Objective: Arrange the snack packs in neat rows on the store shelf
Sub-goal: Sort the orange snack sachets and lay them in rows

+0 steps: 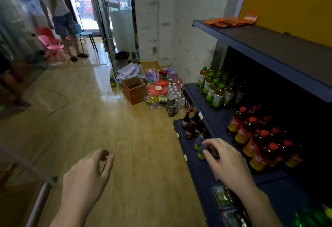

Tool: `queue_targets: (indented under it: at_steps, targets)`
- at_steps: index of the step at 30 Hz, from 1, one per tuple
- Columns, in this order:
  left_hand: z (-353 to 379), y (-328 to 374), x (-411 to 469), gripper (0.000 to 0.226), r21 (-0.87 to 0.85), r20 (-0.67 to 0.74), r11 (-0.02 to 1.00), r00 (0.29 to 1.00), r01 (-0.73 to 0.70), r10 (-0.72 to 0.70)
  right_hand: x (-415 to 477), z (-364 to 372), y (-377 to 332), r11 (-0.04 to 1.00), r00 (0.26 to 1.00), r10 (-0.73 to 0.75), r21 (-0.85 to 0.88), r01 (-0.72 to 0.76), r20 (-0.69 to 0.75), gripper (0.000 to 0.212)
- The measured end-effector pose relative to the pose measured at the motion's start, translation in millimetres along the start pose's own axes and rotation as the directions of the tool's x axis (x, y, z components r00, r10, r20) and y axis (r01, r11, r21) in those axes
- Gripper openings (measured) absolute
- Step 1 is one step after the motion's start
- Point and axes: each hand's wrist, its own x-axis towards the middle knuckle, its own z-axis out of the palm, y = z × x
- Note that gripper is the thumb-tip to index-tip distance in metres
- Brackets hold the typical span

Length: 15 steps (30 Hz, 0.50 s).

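Many bottles (248, 133) below, snack packs (228, 21) on top shelf (269, 47)

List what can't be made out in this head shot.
- Head view: right hand covers the small bottles under it; grip or mere touch unclear, motion blur.
- Orange snack packs on top shelf: too small and far to count or read.
- Green packs: cut off by bottom-right edge.

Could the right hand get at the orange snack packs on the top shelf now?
Probably not without a step forward: the right hand is low by the small bottles, while the snack packs lie at the far end of the top shelf. Nothing blocks them.
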Motion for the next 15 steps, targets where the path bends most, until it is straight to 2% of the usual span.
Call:
queue_targets:
  at_steps: [4,11,15]
  targets:
    - [-1,-4,95,0.029,-0.012,-0.049,0.999,0.998,-0.05,0.05,76,6,-15,0.997,0.995,0.072,0.009,-0.071,-0.072,0.025]
    - [36,24,214,0.025,-0.11,0.002,0.987,0.993,-0.117,0.118,180,29,-11,0.988,0.987,0.155,0.011,-0.155,-0.052,0.024]
    - [64,32,295,0.022,-0.127,-0.022,0.987,0.995,-0.101,0.099,257,44,1,0.983,0.982,0.183,0.008,-0.183,-0.05,0.024]
